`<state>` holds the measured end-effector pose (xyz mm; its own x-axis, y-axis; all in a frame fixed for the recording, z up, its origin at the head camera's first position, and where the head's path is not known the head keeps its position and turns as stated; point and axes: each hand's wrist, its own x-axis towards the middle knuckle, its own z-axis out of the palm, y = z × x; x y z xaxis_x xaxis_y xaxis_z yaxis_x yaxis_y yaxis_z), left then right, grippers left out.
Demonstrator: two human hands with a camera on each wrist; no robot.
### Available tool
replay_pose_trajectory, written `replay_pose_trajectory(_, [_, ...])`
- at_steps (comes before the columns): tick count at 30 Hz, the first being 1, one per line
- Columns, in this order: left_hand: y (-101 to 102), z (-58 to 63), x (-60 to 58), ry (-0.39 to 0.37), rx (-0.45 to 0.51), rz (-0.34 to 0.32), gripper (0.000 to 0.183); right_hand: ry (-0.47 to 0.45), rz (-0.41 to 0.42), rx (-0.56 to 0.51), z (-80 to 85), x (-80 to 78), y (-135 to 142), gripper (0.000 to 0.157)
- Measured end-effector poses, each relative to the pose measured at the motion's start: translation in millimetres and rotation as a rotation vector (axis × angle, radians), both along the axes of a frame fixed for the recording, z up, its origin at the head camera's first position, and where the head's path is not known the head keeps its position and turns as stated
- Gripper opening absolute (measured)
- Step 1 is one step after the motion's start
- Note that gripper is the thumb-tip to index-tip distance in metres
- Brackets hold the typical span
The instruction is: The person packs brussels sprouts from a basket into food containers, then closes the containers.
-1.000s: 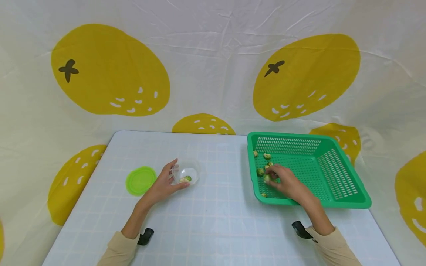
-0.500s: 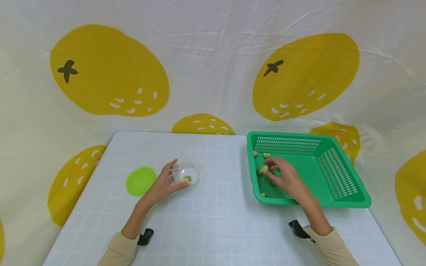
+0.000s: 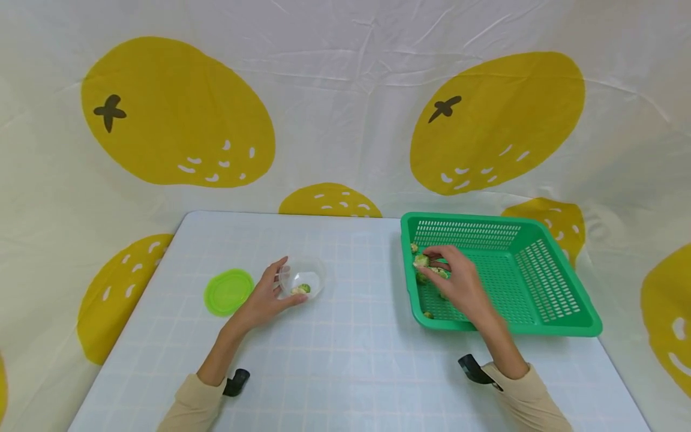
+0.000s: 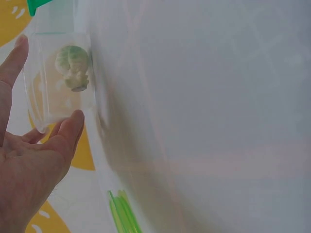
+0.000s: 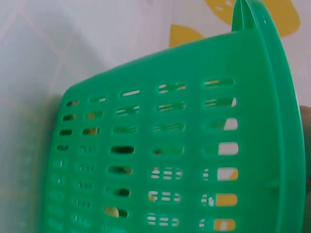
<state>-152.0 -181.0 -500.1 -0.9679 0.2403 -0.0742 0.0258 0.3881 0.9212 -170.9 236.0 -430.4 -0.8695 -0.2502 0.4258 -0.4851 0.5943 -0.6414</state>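
My left hand (image 3: 264, 301) holds a small clear plastic tub (image 3: 312, 273) from its left side, thumb at the near side and fingers at the far side. Pale green Brussels sprouts (image 3: 303, 289) lie in the bottom of the tub. At the left side of the green basket (image 3: 518, 329), my right hand (image 3: 460, 283) pinches a Brussels sprout (image 3: 421, 261) between thumb and fingertips, above other sprouts (image 3: 428, 315) that lie there. The basket's slotted wall (image 5: 170, 63) fills most of the right wrist view and hides nearly all of that hand.
A round lime-green lid (image 3: 229, 292) lies on the table left of the tub, beside my left hand. The pale checked tablecloth (image 3: 356, 360) spreads between tub and basket. Behind the table hangs a white sheet (image 3: 345, 120) printed with yellow fruit.
My right hand has lifted a sprout off the group in the basket and moved up and left with it towards the basket's left wall. My left hand and the tub stay put.
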Motion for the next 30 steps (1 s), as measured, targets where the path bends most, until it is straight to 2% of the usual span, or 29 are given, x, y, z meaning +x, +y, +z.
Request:
replay_pose_trajectory(21, [-0.7,1.0,0.0,-0.003,0.012,0.007,0.109,-0.105,0.059,-0.119,6.7,-3.4,-53.6,0.033])
replay_pose_trajectory(30, [-1.3,-1.6,-0.6,0.004,0.022,0.003,0.109,-0.162,0.125,-0.209,7.5,-5.1,-81.9,0.03])
